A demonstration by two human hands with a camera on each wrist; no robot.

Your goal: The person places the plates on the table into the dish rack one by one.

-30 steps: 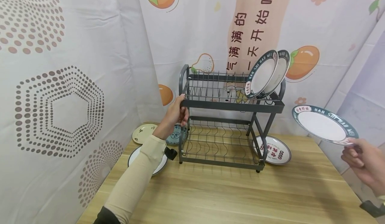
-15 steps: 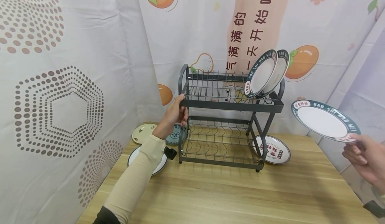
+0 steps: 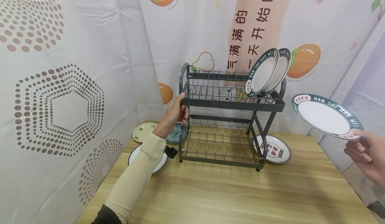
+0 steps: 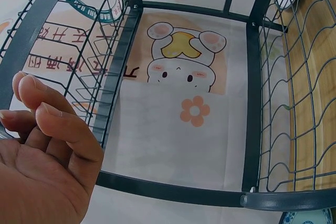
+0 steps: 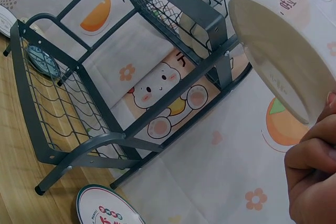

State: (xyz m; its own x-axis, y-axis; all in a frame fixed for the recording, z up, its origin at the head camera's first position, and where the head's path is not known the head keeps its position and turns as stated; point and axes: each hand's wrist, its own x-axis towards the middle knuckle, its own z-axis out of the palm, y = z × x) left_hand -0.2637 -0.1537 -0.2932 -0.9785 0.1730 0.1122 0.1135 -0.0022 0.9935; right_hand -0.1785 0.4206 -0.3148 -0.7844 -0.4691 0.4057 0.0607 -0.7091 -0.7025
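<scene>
A dark two-tier dish rack (image 3: 233, 104) stands on the table, with two green-rimmed plates (image 3: 263, 72) leaning upright at the right end of its top tier. My left hand (image 3: 176, 110) holds the top tier's front left corner, thumb above and fingers curled below; the left wrist view shows these curled fingers (image 4: 63, 124) beside the rail. Off to the right of the rack, my right hand (image 3: 368, 154) pinches a third green-rimmed plate (image 3: 326, 116) by its near edge. This plate is in the air, tilted, white face up; its pale underside shows in the right wrist view.
A plate with red lettering (image 3: 272, 149) lies behind the rack's right leg. At the left lie a cream plate (image 3: 143, 133), a blue patterned dish (image 3: 174, 135) and a white dark-rimmed plate (image 3: 159, 165), partly behind my left arm. Printed curtains (image 3: 192, 23) close off the back and left.
My right hand has raised its plate a little and shifted slightly right. My left hand stays on the rack corner; the rack and its plates have not moved.
</scene>
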